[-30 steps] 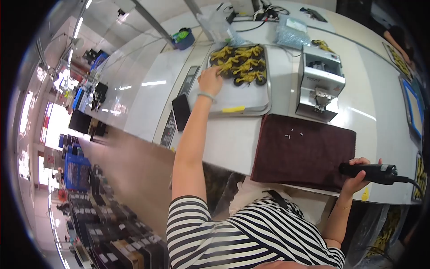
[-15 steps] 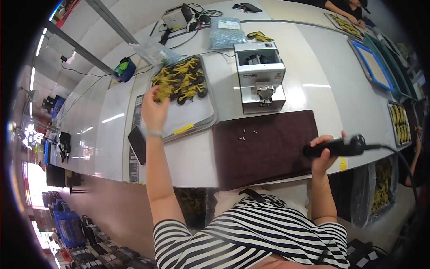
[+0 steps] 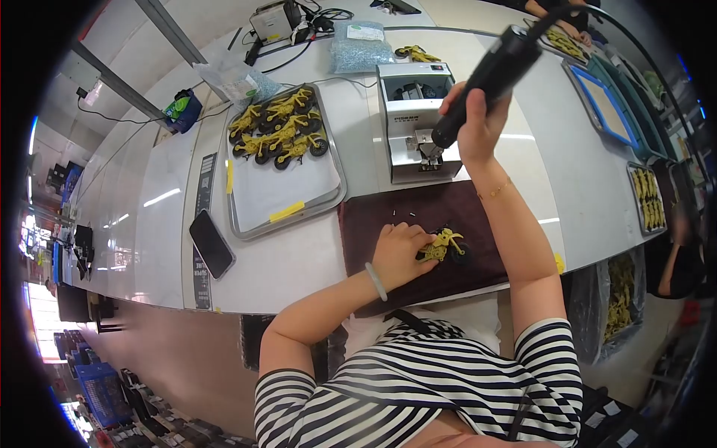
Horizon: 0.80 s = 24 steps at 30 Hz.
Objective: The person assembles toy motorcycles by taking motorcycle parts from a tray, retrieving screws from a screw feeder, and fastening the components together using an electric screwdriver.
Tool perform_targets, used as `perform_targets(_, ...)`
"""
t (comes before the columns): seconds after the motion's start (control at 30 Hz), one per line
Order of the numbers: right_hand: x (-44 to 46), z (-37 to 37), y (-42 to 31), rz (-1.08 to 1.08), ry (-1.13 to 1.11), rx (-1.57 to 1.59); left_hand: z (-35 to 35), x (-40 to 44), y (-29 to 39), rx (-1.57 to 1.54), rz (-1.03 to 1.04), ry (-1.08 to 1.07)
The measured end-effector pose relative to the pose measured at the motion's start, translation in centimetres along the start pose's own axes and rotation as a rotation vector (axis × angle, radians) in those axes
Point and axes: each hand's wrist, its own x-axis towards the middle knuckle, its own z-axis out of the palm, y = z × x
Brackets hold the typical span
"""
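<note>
My left hand [image 3: 402, 255] grips a yellow toy motorcycle [image 3: 444, 245] with black wheels, resting it on the dark brown cloth [image 3: 381, 213]. Small pale pins lie on the cloth just beyond those fingers. Raised above the table, my right hand [image 3: 478, 119] is wrapped round a black corded electric screwdriver [image 3: 494, 78]. The tool's tip points down at the metal outlet on the front of a white and grey machine [image 3: 416, 119]; whether they touch I cannot tell.
A metal tray [image 3: 340, 190] holding several yellow motorcycles stands left of the machine. A phone [image 3: 212, 243] lies near the front edge. Bags of small parts [image 3: 361, 46] are at the back. Another person's hands [image 3: 575, 31] show at far right, beside a blue-rimmed tray [image 3: 631, 138].
My left hand has come from the tray to the cloth with a motorcycle. My right hand has lifted the screwdriver from the cloth's right side up to the machine's front.
</note>
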Motion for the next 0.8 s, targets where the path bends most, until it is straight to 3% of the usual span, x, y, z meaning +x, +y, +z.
perform_targets(0.2,-0.5,0.0,1.3,0.155,-0.036,0.032,-0.5,0.1,-0.6,-0.005,0.022,0.085)
perform_targets(0.3,-0.3,-0.2,1.2,0.178,-0.312,0.265,-0.4,0.1,-0.9,-0.029,0.008,0.074)
perform_targets(0.53,-1.2,1.2,1.2,0.077,-0.044,-0.121,-0.1,0.1,-1.1,-0.049,0.011,0.085)
perform_targets(0.8,-6.8,0.1,-4.5,0.196,-0.112,0.045,-0.1,0.1,-1.2,-0.078,0.016,0.07)
